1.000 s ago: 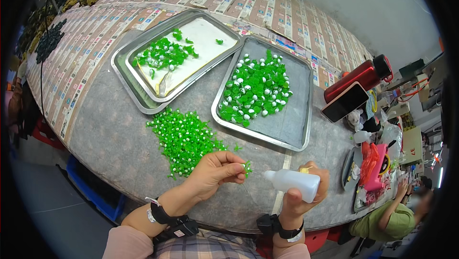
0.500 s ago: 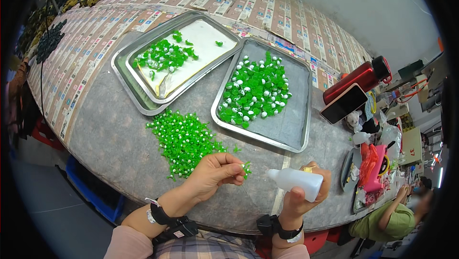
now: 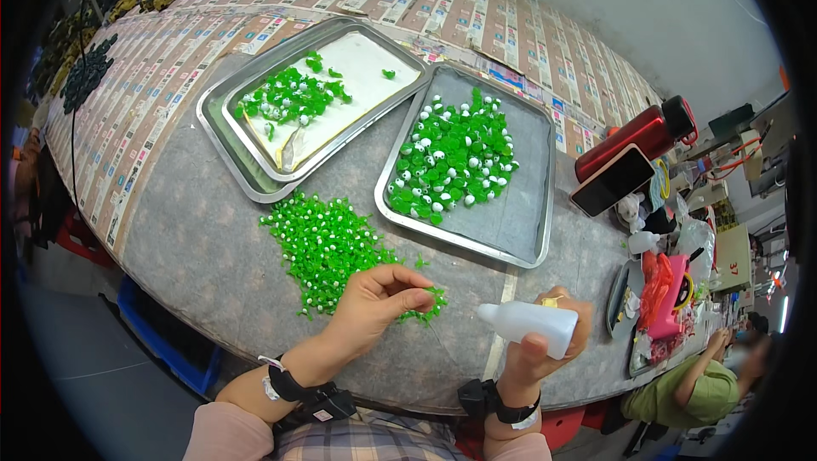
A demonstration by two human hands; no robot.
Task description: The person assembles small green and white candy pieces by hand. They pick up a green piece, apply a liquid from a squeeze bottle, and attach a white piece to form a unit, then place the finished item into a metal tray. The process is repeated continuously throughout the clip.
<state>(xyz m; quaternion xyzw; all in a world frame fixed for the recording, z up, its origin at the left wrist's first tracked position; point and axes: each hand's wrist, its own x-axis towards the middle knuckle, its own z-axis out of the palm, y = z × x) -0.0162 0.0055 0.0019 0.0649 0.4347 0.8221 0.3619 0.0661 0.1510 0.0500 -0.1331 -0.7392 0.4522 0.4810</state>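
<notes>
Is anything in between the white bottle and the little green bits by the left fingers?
Nothing that I can see. The white bottle, in the right hand, points its nozzle toward the green bits by the left fingers, with just a gap over the grey cover between.

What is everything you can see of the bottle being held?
The bottle is cloudy white, seemingly plastic, smooth, and narrows to a small tip. The right hand grips it nearly sideways over the grey tabletop, tip pointing left. The thumb lies against its near side; the tip touches nothing visible. Its contents cannot be made out.
</notes>
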